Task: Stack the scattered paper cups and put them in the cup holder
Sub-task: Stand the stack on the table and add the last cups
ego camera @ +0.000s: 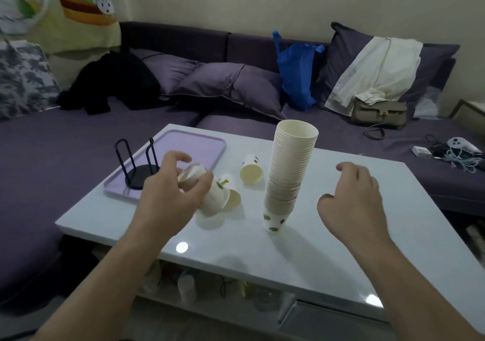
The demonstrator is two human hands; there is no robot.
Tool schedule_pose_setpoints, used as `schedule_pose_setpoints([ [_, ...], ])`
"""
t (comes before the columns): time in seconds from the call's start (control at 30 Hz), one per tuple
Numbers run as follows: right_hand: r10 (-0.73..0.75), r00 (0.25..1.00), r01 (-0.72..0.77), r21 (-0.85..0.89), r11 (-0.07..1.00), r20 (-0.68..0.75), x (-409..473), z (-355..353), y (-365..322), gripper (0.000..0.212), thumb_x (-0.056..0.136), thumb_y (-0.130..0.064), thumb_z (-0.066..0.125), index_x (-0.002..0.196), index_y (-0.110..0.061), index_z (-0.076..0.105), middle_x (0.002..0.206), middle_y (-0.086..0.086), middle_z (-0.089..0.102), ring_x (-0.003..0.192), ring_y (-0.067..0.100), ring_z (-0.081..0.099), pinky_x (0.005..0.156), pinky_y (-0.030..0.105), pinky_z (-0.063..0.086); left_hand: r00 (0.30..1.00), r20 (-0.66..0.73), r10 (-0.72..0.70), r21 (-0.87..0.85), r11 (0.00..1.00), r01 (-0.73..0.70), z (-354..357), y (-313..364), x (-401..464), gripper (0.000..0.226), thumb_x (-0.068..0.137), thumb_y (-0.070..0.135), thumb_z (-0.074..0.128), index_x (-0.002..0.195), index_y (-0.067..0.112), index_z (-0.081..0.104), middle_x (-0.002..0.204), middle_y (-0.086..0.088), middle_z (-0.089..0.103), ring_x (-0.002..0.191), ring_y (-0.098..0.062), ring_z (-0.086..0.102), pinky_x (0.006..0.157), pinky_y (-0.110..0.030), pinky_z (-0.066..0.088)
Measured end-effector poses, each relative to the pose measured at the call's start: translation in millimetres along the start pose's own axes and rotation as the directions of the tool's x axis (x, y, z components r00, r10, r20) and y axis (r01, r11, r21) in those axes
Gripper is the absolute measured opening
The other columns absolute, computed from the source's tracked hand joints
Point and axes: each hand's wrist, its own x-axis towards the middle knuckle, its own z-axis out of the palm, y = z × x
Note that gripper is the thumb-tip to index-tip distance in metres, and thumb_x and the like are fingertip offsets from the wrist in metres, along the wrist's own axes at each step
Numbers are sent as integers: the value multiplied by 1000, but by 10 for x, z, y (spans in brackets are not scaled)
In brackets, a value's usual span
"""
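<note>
a purple sofa (78,144) strewn with cushions, a blue plastic bag (296,75) and a grey handbag (379,112) wraps round the upper half of the frame, and in front of it sits a glossy white worktop (328,249). at the centre of the worktop stands a tall stack of nested white paper cups (288,172), rims up, leaning a little, its bottom cup printed with green leaves. left of it, toward the middle of the frame, the left hand (170,191) has its fingers (203,183) curled round a short bundle of paper cups (194,176) held on its side. just right of that hand lie a few more loose leaf-print cups (225,196), tipped over and partly nested, and a single tipped cup (251,169) lies beyond them, close to the stack. the right hand (354,193) hovers right of centre, fingers loosely curled and holding nothing, apart from the stack. at the left edge of the worktop a lilac rectangular tray (199,146) carries the black wire cup holder (139,165), which holds no cups.

the cups look very light and thin-walled, so they would likely crush under a hard squeeze and slide easily on the shiny surface. a gentle grip round the side wall near the stiffer rolled rim seems best. the tall stack is probably top-heavy; it would be safest taken low with one hand and steadied higher up with the other.
</note>
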Motion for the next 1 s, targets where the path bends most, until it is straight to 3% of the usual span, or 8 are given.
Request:
schedule_pose_setpoints([
  [0.13,-220,917,287,166,943,-333,-55,-279,-186,43,95,-21,56,138,-15,56,138,5,56,127,23,49,102,36,42,999,-5,41,-503,863,-37,133,408,-59,22,108,32,63,130,33,65,118,3,72,103,-17,77,80,-30,67],
  [0.27,-349,932,318,678,663,-96,-140,-533,-493,55,99,-55,54,153,-46,45,145,-13,50,130,2,54,102,21,46,988,145,59,-825,558,87,417,833,-91,33,108,32,60,129,6,64,123,-9,75,119,-28,76,100,-45,64],
  [0.33,-392,919,268,796,542,-42,-117,-571,-599,58,98,-59,58,153,-52,42,149,-13,52,134,6,58,108,29,50,967,209,148,-845,525,102,561,978,-119,45,104,42,63,134,8,62,125,-8,77,123,-30,74,107,-47,60],
  [0.53,-236,908,415,665,621,-347,258,-683,-621,48,100,-45,66,144,-26,58,128,-9,66,117,11,68,98,42,60,960,35,277,-567,797,-209,774,950,-24,53,95,54,73,141,34,58,131,19,70,127,-7,66,105,-35,57],
  [0.63,-303,818,530,435,728,-489,544,-639,-582,58,102,-44,66,153,-18,55,137,-3,59,127,-5,52,112,17,41,977,28,213,-430,885,-180,934,769,83,80,84,52,89,150,37,47,140,22,60,134,-2,58,115,-34,51],
  [0.73,-461,817,560,287,777,-346,708,-436,-587,62,101,-44,68,155,-16,56,136,1,57,122,1,52,107,5,33,966,171,197,-392,913,-117,1131,694,127,88,83,42,92,156,39,42,145,20,63,136,-1,60,118,-40,50],
  [0.83,-552,832,550,212,808,-53,721,-262,-538,67,98,-57,61,156,-27,53,146,-11,55,137,11,48,116,27,40,958,212,192,-420,903,-88,1230,697,154,71,88,27,90,146,39,52,127,18,75,116,1,71,103,-39,61],
  [1.0,-566,824,546,222,808,36,666,-278,-455,78,92,-57,65,161,-33,40,158,-21,40,144,5,44,117,31,42,960,215,180,-415,907,-77,1259,626,210,61,89,19,88,137,40,57,125,19,74,116,-3,72,101,-41,62],
])
